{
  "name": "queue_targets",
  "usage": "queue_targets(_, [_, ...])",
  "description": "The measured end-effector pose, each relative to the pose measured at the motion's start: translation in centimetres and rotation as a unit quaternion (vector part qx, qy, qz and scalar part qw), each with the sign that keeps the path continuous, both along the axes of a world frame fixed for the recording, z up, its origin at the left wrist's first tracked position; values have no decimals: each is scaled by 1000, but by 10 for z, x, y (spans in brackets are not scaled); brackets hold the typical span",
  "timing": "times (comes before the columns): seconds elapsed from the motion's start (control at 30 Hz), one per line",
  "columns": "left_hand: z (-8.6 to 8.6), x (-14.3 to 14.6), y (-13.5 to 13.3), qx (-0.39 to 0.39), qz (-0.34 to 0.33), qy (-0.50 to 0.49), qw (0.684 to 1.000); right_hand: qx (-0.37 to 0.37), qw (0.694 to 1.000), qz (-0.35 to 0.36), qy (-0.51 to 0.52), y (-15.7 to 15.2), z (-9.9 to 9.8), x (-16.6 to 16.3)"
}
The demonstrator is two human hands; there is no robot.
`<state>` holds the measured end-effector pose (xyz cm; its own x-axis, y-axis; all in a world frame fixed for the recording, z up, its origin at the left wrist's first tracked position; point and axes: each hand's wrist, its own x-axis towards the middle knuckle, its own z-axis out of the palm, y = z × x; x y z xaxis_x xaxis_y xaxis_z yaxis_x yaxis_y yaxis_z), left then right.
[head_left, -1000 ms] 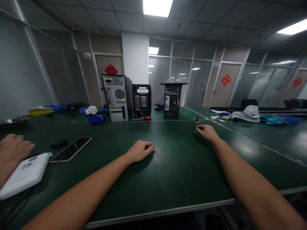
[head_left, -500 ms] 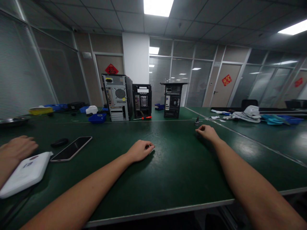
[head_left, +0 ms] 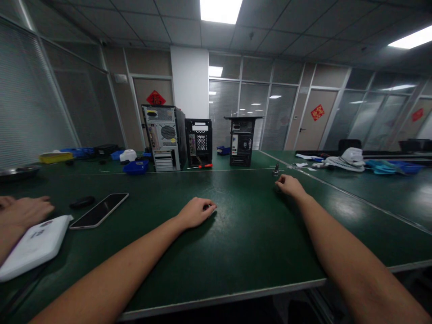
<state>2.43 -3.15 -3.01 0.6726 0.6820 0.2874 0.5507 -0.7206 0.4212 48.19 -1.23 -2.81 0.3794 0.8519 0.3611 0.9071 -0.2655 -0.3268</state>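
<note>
My left hand [head_left: 196,211] rests on the green table [head_left: 236,243] near its middle, fingers curled loosely into a closed shape, with nothing visible in them. My right hand [head_left: 289,185] lies further out to the right, fingers pinched together on the table top just short of a small metal object [head_left: 276,169]; whatever the fingers hold is hidden. Another person's hand [head_left: 25,210] rests at the left edge beside a white pouch [head_left: 32,245].
A smartphone [head_left: 99,210] and a small black object [head_left: 82,202] lie at the left. Three computer cases [head_left: 164,137] [head_left: 200,141] [head_left: 242,141] stand at the back with a red screwdriver [head_left: 205,166] and blue trays [head_left: 136,167]. Cloths and blue bins [head_left: 351,159] lie on the right table.
Both of my hands stay almost where they were. The other person's hand at the left has slid slightly lower and flatter beside the white pouch.
</note>
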Motion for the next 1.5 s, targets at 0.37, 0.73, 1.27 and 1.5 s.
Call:
queue_targets(0.37, [1, 0, -2, -5, -3, 0, 1000, -3, 1000, 11, 2, -4, -5, 5])
queue_targets(0.73, [3, 0, -3, -9, 0, -3, 1000, -7, 992, 125, -1, -12, -9, -4])
queue_targets(1.27, [3, 1, -8, 32, 9, 24, 999, 44, 865, 476, -152, -52, 19, -234])
queue_targets(1.5, [2, 2, -6, 52, 24, 16, 998, 46, 869, 460, -176, -47, 13, -230])
